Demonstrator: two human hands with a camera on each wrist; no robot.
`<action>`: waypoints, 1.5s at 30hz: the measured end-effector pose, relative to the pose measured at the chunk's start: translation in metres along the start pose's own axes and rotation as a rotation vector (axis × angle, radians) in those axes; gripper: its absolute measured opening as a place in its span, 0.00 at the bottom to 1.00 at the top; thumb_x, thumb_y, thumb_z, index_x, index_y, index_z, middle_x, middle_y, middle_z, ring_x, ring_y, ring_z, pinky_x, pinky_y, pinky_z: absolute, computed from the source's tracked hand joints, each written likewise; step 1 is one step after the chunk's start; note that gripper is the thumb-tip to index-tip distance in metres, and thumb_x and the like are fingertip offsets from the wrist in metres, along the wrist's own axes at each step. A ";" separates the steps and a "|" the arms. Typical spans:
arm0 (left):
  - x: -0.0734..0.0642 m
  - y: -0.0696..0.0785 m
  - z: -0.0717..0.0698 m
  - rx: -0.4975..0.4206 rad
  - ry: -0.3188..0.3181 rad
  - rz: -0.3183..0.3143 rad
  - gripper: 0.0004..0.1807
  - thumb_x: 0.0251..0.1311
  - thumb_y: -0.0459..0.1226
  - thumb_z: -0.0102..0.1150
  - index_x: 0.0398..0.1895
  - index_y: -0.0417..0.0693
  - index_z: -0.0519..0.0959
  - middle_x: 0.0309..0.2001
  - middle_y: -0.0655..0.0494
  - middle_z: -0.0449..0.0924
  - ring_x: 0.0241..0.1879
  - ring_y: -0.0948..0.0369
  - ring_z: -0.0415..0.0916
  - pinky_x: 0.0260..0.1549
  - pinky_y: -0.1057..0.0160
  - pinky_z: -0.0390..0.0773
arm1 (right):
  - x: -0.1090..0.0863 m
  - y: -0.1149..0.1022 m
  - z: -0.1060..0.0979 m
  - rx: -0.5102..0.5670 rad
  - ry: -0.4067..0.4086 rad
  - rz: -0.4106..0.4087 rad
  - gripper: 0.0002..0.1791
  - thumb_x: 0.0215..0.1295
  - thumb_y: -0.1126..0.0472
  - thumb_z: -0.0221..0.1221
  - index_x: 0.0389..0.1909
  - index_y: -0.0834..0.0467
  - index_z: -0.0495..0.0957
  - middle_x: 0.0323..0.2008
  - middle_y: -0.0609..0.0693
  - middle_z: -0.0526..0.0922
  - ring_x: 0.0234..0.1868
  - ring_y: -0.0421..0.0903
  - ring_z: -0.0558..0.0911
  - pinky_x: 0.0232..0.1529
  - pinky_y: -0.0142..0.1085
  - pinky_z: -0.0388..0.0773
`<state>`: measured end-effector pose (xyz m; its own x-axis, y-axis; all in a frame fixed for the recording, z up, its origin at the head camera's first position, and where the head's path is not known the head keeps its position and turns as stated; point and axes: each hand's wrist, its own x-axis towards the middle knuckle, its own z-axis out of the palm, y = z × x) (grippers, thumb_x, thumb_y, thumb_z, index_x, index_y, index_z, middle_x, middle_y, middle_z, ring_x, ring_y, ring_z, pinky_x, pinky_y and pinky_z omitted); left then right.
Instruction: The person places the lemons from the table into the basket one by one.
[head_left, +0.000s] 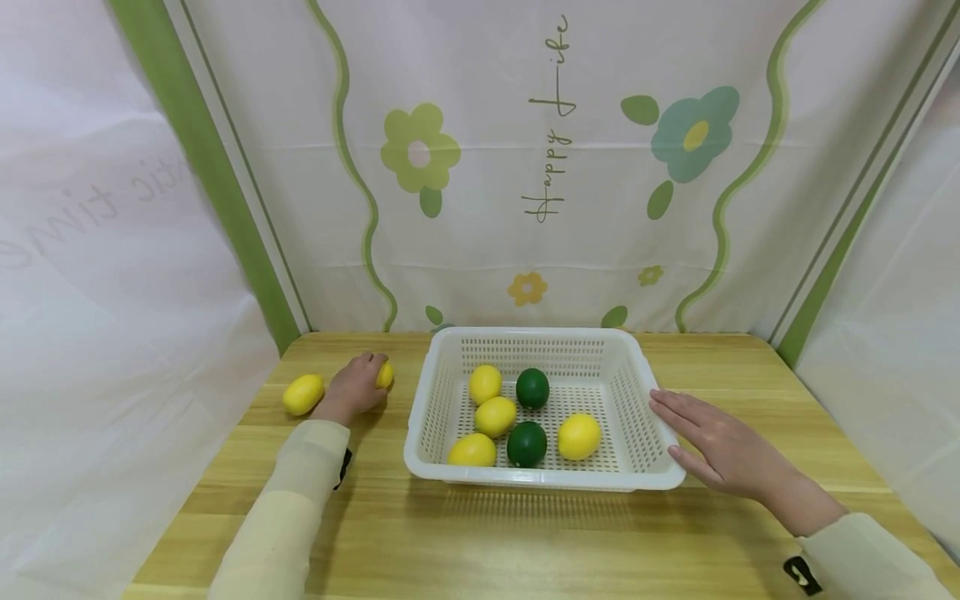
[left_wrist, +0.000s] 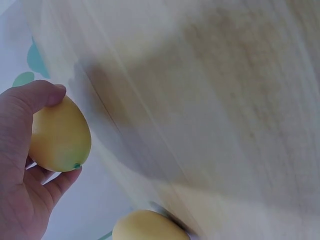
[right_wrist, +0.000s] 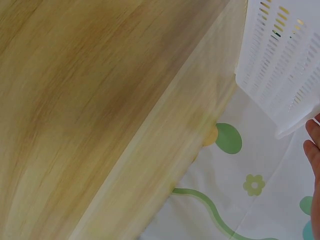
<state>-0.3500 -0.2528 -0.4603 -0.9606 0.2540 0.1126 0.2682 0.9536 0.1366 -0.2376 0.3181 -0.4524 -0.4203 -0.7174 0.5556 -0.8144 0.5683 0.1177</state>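
My left hand (head_left: 358,388) grips a yellow lemon (left_wrist: 62,136), its thumb and fingers round the sides; in the head view most of that fruit hides behind the hand. A second lemon (head_left: 303,394) lies on the table just left of the wrist. With straight fingers, my right hand (head_left: 723,446) touches the right rim of a white plastic basket (head_left: 543,477). Inside the basket are several yellow lemons (head_left: 578,437) and two dark green fruits, one toward the back (head_left: 532,389) and one near the front (head_left: 527,444).
The basket stands mid-table on a wooden tabletop (head_left: 480,550). Behind the table's far edge hangs a white curtain (head_left: 480,242) printed with flowers, and more white cloth (head_left: 112,333) closes off the left and right sides.
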 end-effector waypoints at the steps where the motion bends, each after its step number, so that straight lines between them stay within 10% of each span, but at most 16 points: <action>1: 0.000 0.000 0.000 0.000 0.003 0.000 0.31 0.59 0.37 0.63 0.64 0.35 0.67 0.56 0.35 0.70 0.52 0.42 0.71 0.48 0.44 0.75 | 0.000 0.000 0.000 0.000 0.001 0.000 0.34 0.77 0.44 0.39 0.63 0.69 0.71 0.63 0.62 0.72 0.62 0.56 0.71 0.70 0.30 0.49; 45: -0.007 0.000 -0.024 0.203 0.583 0.441 0.28 0.39 0.26 0.69 0.49 0.35 0.74 0.44 0.36 0.75 0.39 0.41 0.76 0.35 0.46 0.79 | -0.002 0.001 0.002 0.011 -0.003 0.011 0.34 0.77 0.43 0.40 0.63 0.68 0.71 0.63 0.61 0.72 0.63 0.55 0.71 0.70 0.30 0.49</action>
<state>-0.3413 -0.2581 -0.4373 -0.5586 0.5457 0.6246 0.5457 0.8089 -0.2188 -0.2387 0.3192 -0.4549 -0.4303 -0.7123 0.5546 -0.8141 0.5716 0.1026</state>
